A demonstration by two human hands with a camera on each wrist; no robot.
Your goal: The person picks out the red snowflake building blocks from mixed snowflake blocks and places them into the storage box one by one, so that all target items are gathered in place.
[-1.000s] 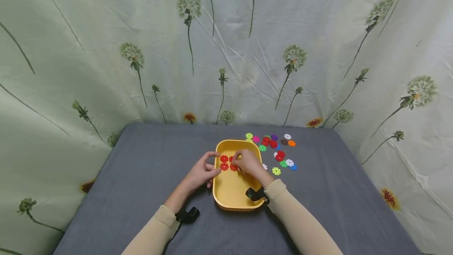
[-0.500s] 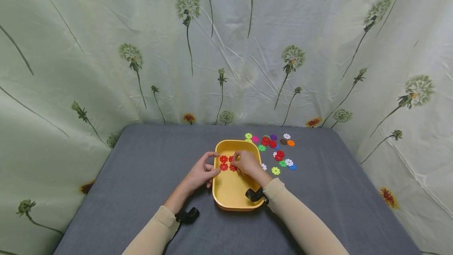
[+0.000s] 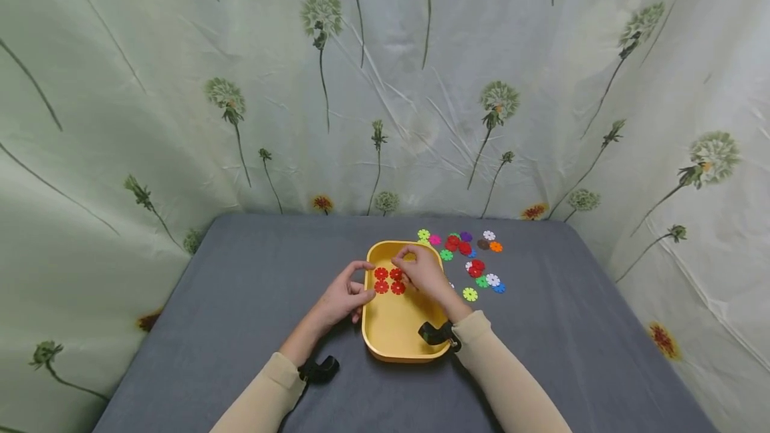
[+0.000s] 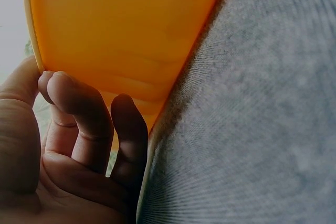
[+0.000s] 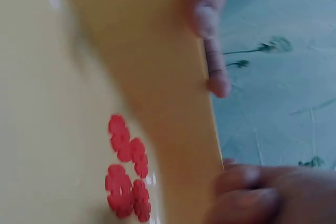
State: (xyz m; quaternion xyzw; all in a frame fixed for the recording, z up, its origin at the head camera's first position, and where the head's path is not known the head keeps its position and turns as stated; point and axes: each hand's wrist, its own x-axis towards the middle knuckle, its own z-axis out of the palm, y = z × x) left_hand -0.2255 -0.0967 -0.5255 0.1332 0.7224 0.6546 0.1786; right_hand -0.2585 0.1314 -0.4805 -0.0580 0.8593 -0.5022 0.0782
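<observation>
In the head view, a yellow tray (image 3: 400, 329) stands on the table with several red flower-shaped discs (image 3: 381, 273) in a compact group near its far left part. My left hand (image 3: 339, 296) holds the tray's left rim. Seen from the left wrist, curled fingers (image 4: 81, 103) lie against the orange-looking outer wall (image 4: 126, 30). Above the tray's far right part, my right hand (image 3: 423, 274) is raised with bent fingers, and nothing shows between them. From the right wrist, the red discs (image 5: 118, 190) lie flat on the tray floor; the right hand (image 5: 249, 195) is blurred.
Right of the tray, loose flower discs in mixed colours (image 3: 475, 268) are scattered on the grey table (image 3: 252, 286), some overlapping. One yellow-green disc (image 3: 470, 294) lies close to the right forearm. A curtain with dandelion print (image 3: 397, 85) hangs behind the table.
My right hand has lifted off the red discs and moved slightly away towards the tray's far side, uncovering the right-hand ones. The left hand keeps its place on the rim.
</observation>
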